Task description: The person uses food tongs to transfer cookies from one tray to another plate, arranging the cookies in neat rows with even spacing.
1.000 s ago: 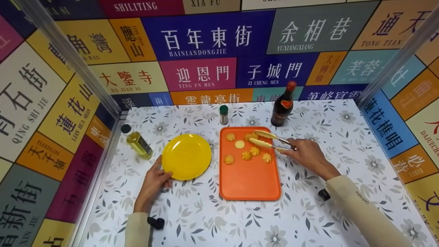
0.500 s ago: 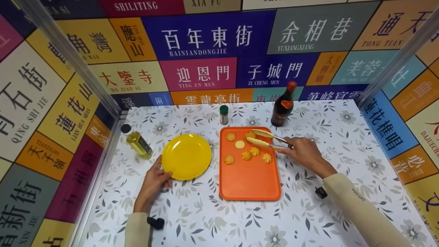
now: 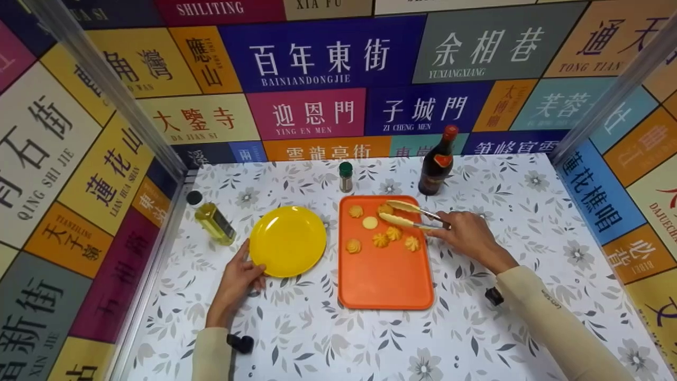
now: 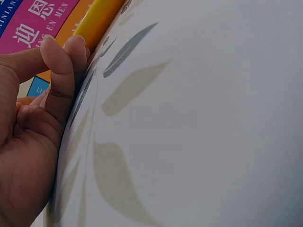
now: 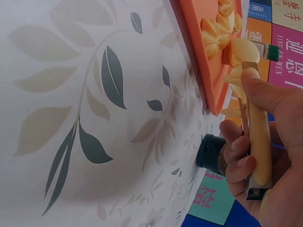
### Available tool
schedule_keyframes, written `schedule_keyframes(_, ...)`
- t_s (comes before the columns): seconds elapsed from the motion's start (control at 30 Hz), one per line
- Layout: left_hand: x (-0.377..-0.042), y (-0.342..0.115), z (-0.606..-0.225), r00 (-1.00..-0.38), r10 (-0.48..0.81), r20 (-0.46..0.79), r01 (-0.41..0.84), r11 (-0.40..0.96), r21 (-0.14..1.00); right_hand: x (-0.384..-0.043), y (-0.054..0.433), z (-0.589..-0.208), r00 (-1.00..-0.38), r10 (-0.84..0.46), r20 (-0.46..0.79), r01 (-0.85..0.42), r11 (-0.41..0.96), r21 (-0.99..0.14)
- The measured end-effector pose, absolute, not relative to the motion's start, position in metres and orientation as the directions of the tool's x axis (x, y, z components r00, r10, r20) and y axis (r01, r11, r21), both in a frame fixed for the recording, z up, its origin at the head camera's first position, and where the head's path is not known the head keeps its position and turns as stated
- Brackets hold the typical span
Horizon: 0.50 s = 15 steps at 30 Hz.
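Note:
My right hand grips a pair of tongs with cream-coloured tips; in the right wrist view thumb and fingers wrap the tongs' handle. The tong arms are spread, one tip on each side of a piped cookie near the back of the orange tray. Several other swirled cookies and a flat pale round piece lie on the tray. My left hand holds the near-left rim of a yellow plate, thumb on the rim; the left wrist view shows fingertips at the plate's edge.
A bottle of yellow oil stands left of the plate. Behind the tray are a green-capped shaker and a dark red-capped bottle. Sign-covered panels border the flower-patterned table at the back and sides.
My right hand has moved slightly left with the tongs, bringing their tips farther over the back cookie. The left hand and plate have stayed in place.

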<state>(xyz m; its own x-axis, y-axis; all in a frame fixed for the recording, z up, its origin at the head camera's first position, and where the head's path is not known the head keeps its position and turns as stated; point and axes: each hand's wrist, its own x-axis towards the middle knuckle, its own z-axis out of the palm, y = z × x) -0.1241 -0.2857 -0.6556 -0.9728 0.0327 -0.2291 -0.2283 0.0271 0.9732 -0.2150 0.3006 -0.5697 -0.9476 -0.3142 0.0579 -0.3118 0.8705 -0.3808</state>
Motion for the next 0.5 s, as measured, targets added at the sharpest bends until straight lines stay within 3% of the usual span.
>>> schedule_keyframes(0.5, -0.1243, -0.2852, -0.6551, -0.974, 0.032, -0.224, -0.223, 0.027, 0.974, -0.2167, 0.3011, -0.5717, -0.940, -0.335, 0.067, -0.335, 0.866, -0.371)
